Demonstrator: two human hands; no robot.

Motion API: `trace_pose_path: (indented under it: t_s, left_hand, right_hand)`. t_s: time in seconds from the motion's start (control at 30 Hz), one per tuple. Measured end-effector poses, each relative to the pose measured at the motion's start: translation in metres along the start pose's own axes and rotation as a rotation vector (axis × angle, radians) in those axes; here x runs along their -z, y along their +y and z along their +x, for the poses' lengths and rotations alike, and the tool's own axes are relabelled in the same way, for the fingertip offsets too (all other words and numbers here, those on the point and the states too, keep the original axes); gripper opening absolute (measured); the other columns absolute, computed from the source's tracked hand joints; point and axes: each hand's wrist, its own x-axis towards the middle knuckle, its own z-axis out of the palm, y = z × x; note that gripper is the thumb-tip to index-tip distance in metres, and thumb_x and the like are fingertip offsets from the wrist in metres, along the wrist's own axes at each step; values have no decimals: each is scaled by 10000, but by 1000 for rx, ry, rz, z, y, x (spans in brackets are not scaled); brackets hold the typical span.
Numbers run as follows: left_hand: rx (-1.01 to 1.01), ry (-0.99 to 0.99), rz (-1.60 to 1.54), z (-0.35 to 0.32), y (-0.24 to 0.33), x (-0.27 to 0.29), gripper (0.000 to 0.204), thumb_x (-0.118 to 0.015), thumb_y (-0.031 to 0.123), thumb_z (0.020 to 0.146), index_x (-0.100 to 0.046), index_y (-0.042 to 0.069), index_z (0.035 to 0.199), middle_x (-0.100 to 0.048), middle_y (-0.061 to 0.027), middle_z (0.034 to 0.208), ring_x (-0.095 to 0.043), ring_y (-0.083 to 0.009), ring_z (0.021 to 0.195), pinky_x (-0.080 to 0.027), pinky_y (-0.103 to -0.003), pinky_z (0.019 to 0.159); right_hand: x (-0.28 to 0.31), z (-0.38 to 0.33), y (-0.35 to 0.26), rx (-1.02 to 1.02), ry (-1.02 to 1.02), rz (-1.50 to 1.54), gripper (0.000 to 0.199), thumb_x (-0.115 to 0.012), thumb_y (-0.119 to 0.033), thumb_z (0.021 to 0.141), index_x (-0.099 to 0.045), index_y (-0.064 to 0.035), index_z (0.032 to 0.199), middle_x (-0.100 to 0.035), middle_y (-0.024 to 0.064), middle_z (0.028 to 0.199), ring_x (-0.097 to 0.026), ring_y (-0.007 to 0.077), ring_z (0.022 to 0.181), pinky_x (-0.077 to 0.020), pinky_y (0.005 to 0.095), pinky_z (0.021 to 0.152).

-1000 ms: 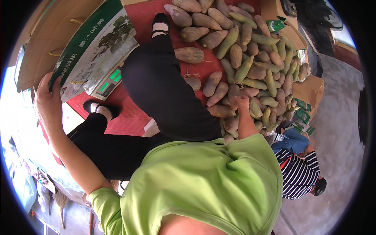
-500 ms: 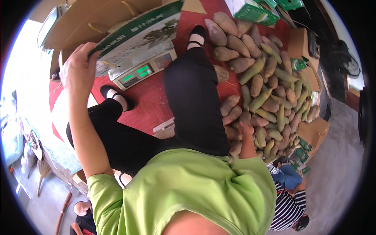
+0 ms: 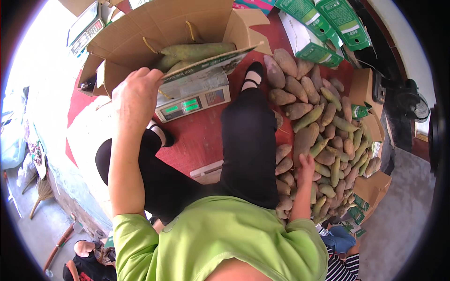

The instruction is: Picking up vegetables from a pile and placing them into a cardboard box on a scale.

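My left hand (image 3: 136, 96) is closed on the top edge of a printed cardboard carton (image 3: 187, 21), at its near-left corner. Inside the carton lie a few long green-brown vegetables (image 3: 199, 50); the raised near panel hides part of them. Beneath the carton is a digital scale (image 3: 192, 104) with a lit green display. At the pile on the right, my right hand (image 3: 307, 169) is closed around the lower end of a large brown oblong vegetable (image 3: 305, 139). The pile (image 3: 335, 140) mixes brown and green ones, like tubers or gourds; I cannot tell the exact kind.
Green-and-white cartons (image 3: 311, 40) stand beyond the pile. Open brown cartons (image 3: 372, 189) line its right side, near a black fan (image 3: 415, 103). A second scale (image 3: 86, 33) is at the far left. Two other people sit behind me, one in a striped shirt (image 3: 344, 267).
My right hand has come up from the pile's near edge with a brown oblong vegetable. The view has shifted, and the carton's inside now shows. My left hand stays on its edge.
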Motion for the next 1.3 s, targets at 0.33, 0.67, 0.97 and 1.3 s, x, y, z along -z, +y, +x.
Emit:
trace_pose_path:
  t_s: [0.33,0.67,0.97,1.3]
  left_hand:
    - [4,-52,25,0,3,3,84,-614,139,829,-649,84,883,-585,-92,793,-601,-296,825,-479,-404,702]
    - [-7,-49,32,5,-1,-2,95,-609,143,840,-651,99,913,-598,-78,815,-607,-298,813,-483,-399,691]
    - [35,-91,69,6,-1,4,144,-597,205,862,-633,130,979,-627,-47,900,-615,-281,871,-489,-402,719]
    - [31,-42,8,11,4,1,169,-610,243,876,-633,107,974,-649,-51,920,-627,-296,817,-478,-382,695]
  right_hand:
    - [-196,-23,-261,757,-598,-277,569,-669,-84,806,-456,59,1314,-566,126,1233,-537,191,1137,-406,316,986]
    - [-365,-35,-287,879,-965,-545,449,-654,-108,864,-509,73,1249,-619,119,1103,-588,153,999,-475,281,872]
    - [-261,11,-258,760,-701,-369,405,-608,-173,898,-536,5,1255,-631,88,1141,-605,149,1015,-460,269,864]
    - [-35,106,-31,123,-115,-425,293,-613,-123,872,-595,-43,1154,-645,18,878,-577,76,699,-431,217,540]
